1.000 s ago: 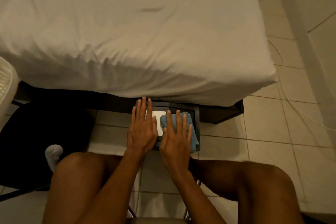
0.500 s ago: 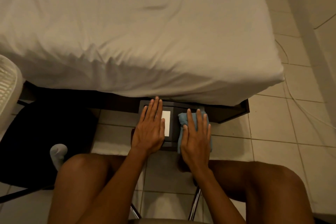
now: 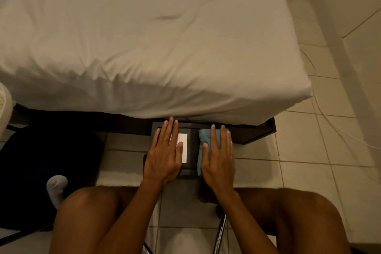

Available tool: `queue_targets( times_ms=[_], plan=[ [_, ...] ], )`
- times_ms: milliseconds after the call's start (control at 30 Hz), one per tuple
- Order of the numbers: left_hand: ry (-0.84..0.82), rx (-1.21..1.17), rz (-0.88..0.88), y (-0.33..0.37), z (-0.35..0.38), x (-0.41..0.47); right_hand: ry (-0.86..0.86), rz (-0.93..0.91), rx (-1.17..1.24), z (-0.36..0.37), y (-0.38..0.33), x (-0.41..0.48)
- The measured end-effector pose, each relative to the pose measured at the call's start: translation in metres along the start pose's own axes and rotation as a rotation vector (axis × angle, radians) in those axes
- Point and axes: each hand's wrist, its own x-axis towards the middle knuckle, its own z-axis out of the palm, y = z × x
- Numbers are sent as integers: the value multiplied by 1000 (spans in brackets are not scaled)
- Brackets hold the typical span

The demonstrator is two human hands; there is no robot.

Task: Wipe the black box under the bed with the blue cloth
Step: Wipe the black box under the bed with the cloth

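The black box (image 3: 192, 150) with a white label sits on the tiled floor, its far end just under the edge of the bed (image 3: 144, 47). My left hand (image 3: 165, 154) lies flat on the box's left half, fingers spread, partly covering the label. My right hand (image 3: 218, 159) presses flat on the blue cloth (image 3: 203, 140), which lies along the box's right side. Most of the cloth is hidden beneath the palm.
A dark bed frame (image 3: 257, 132) runs beneath the white sheet. A black mat or bag (image 3: 41, 171) and a white sock (image 3: 56, 187) lie at left. A white cable (image 3: 334, 121) trails on the tiles at right. My bare knees and chrome chair legs (image 3: 220, 231) are in front.
My right hand has slid the cloth from the middle of the box to its right side and slightly farther toward the bed. My left hand stays flat on the box.
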Motion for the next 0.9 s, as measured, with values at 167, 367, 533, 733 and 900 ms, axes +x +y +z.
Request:
queue_targets(
  times_ms=[167,367,533,733,900],
  plan=[
    [16,13,7,-1,-1,0,14,71,-3,-1,-14,6],
    [30,12,3,0,0,0,-18,48,-13,-6,-1,-4],
    [21,30,0,1,-2,0,-8,66,2,-7,-10,10],
    [20,34,-11,1,-3,0,-17,98,8,-7,1,-7],
    [14,76,3,2,-4,1,6,114,-65,-5,-16,25]
  ],
)
